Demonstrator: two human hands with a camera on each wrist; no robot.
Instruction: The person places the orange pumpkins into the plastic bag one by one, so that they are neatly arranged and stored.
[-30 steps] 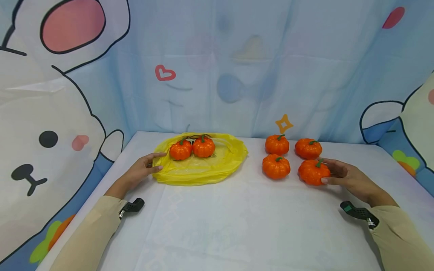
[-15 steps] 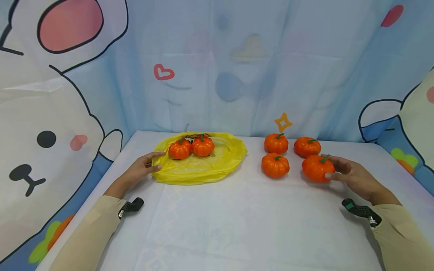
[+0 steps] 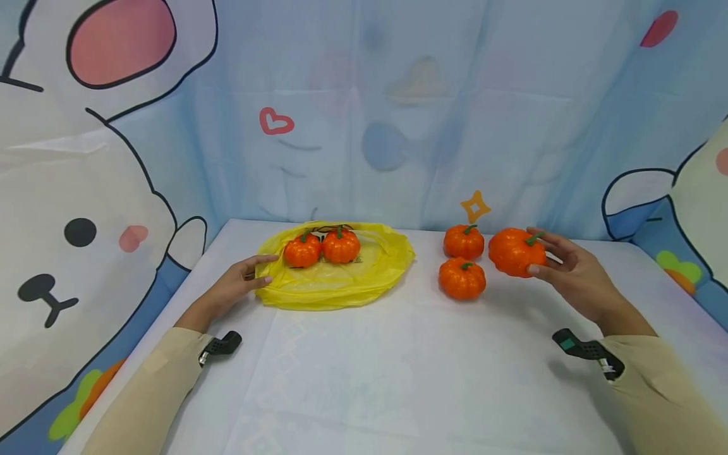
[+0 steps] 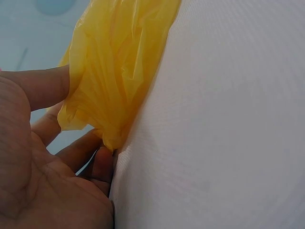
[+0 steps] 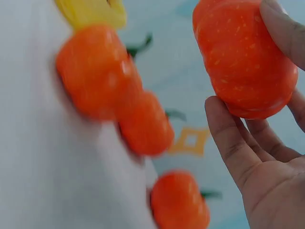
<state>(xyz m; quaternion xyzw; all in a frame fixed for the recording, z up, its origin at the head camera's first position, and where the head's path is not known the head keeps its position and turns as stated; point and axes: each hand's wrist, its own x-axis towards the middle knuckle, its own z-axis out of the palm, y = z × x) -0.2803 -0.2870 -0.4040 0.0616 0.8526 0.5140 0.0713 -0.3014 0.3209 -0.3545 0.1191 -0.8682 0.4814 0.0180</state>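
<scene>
Thumb and fingers of my right hand [image 3: 574, 278] grip a small orange toy pumpkin [image 3: 514, 253] with a green stem, raised over the table; the right wrist view shows this pumpkin [image 5: 245, 62] between thumb and fingertips. My left hand [image 3: 230, 287] pinches the left rim of a yellow plastic bag [image 3: 335, 296] lying spread on the table. In the left wrist view the bag's gathered edge [image 4: 114, 81] sits between the fingers. Inside the bag are two orange pumpkins, a left one [image 3: 303, 251] and a right one [image 3: 341, 246].
Right of the bag, a front pumpkin [image 3: 462, 279] and a back pumpkin [image 3: 463, 242] stand on the white-covered table [image 3: 398, 379]. Another pumpkin [image 5: 180, 202] shows in the right wrist view, hidden behind the held one in the head view. A printed blue curtain [image 3: 398, 114] hangs behind.
My right hand has lifted the front-right pumpkin off the table and carried it up and slightly left, so it now covers the one behind. The left hand stays at the bag.
</scene>
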